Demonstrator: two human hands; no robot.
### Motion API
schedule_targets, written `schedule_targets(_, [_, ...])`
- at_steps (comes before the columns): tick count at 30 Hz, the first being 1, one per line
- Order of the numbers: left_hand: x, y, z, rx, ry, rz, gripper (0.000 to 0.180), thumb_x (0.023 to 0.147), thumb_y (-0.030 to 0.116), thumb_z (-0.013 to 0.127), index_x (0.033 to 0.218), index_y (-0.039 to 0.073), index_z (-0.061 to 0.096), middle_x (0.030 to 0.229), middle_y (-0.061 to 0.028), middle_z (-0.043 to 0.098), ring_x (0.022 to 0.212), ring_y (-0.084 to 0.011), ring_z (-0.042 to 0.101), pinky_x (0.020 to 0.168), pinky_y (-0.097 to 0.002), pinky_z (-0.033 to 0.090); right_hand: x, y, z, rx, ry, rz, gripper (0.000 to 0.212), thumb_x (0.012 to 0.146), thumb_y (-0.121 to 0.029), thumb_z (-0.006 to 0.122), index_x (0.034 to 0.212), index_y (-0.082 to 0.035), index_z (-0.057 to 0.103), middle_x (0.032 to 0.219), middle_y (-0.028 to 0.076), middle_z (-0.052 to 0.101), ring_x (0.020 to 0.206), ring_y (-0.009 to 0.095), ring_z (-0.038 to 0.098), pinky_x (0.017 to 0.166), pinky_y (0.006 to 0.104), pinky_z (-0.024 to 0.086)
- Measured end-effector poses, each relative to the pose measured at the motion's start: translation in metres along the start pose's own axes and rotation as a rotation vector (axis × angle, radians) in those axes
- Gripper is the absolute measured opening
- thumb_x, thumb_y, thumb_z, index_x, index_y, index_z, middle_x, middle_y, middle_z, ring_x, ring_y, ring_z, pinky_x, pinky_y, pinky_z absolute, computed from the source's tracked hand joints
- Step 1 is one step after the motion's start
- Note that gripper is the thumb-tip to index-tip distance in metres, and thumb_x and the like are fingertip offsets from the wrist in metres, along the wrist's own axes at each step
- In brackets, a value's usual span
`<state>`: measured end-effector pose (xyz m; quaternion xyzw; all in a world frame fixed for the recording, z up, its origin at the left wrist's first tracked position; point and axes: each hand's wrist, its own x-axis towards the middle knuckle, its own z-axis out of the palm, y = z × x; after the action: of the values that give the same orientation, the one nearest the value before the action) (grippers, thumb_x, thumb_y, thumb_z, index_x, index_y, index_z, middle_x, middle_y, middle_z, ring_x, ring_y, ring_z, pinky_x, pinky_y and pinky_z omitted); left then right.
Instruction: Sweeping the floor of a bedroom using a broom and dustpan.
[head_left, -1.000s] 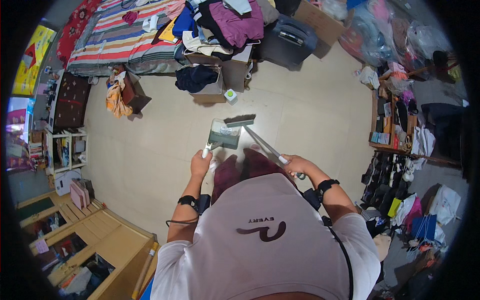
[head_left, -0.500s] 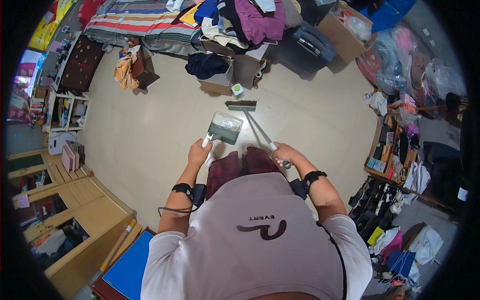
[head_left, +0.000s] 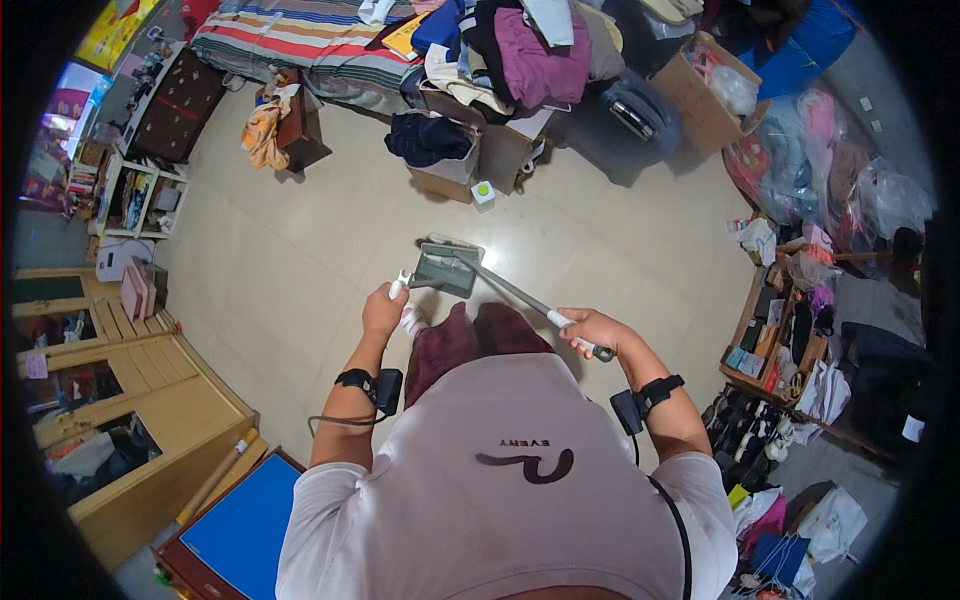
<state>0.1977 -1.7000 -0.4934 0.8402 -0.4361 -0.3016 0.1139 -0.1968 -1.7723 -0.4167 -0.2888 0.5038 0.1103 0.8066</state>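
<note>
The broom [head_left: 512,289] has moved to the dustpan [head_left: 448,278], left hand [head_left: 383,309] and right hand [head_left: 594,334] curl round handles [head_left: 601,353], so sweep softly.

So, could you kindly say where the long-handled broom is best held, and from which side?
Probably by the broom handle's upper end, from the person's right, as the right hand does: the slim shaft slants that way, away from the dustpan.

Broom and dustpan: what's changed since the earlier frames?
The broom came left and back toward the person: half a second ago its head was beyond the dustpan, floor between; now they overlap in view, contact unclear. The camera view shifted too. Nothing taken or let go: left hand still grips the dustpan, right hand the broom.
</note>
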Motion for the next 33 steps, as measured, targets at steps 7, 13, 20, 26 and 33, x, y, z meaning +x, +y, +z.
schedule_targets(7, [0.009,-0.005,0.002,-0.030,0.018,0.060,0.038,0.080,0.039,0.059,0.087,0.001,0.062,0.078,-0.0221,0.063,0.075,-0.0379,0.061,0.066,-0.0433,0.047,0.029,-0.022,-0.004,-0.168,0.161,-0.153,0.061,0.083,-0.007,0.051,0.140,-0.011,0.029,0.061,0.000,0.046,0.047,0.009,0.044,0.040,0.0254,0.041])
schedule_targets(13, [0.018,0.009,0.007,-0.024,-0.019,0.012,0.038,0.080,0.038,0.060,0.086,0.001,0.061,0.076,-0.0219,0.063,0.072,-0.0362,0.062,0.064,-0.0424,0.047,0.089,-0.012,0.003,-0.042,0.198,-0.139,0.024,0.082,-0.009,0.053,0.104,0.002,0.049,0.061,0.005,0.049,0.048,0.016,0.048,0.045,0.0291,0.045])
schedule_targets(20, [0.014,0.000,0.012,-0.078,0.048,-0.018,0.037,0.080,0.037,0.060,0.084,0.000,0.061,0.070,-0.0187,0.062,0.064,-0.0313,0.060,0.060,-0.0403,0.045,0.064,-0.033,0.015,-0.191,0.034,-0.096,0.020,0.083,-0.011,0.054,0.098,0.002,0.052,0.067,0.005,0.052,0.055,0.015,0.053,0.046,0.0278,0.046])
schedule_targets(26, [0.005,-0.012,-0.004,-0.168,0.039,-0.057,0.034,0.080,0.034,0.061,0.080,0.000,0.061,0.064,-0.0159,0.060,0.057,-0.0262,0.057,0.055,-0.0385,0.043,0.062,-0.081,0.041,0.051,-0.044,-0.143,0.014,0.086,-0.017,0.053,0.089,-0.004,0.051,0.068,0.004,0.053,0.056,0.012,0.052,0.046,0.0260,0.044])
schedule_targets(33, [0.022,-0.029,-0.022,-0.139,0.041,-0.107,0.034,0.079,0.038,0.060,0.085,0.004,0.062,0.069,-0.0174,0.062,0.064,-0.0318,0.060,0.060,-0.0413,0.046,0.103,-0.155,0.104,0.117,-0.135,-0.282,0.021,0.085,-0.029,0.057,0.085,-0.008,0.053,0.070,0.004,0.056,0.055,0.012,0.055,0.046,0.0247,0.046])
